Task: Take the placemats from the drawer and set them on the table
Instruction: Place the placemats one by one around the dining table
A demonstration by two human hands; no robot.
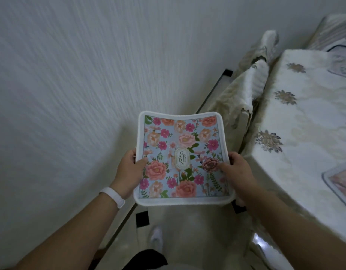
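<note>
- Floral placemat (183, 158) sags a little through its middle — soft, light (cloth-like, I'd judge).
- Left grip (127, 172) and right grip (236, 172) pinch opposite edges, thumbs on top.

The light is dim and even, with a cool grey-blue cast over everything. Shadows are soft: a faint one lies on the floor (127, 137) just left of the placemat (183, 158), and the gap beside the desk (304, 133) is dark. One small bright glare spot sits on the glossy floor at lower right. The placemat is the sharpest thing, its lettering readable. The left hand (129, 172) and right hand (236, 172) at its edges look slightly soft. The wall (71, 75) is smeared into slanting streaks, and the chair (252, 80) is blurred. Wide-angle bending curves the desk edge and stretches the forearms toward the lower corners.
</note>
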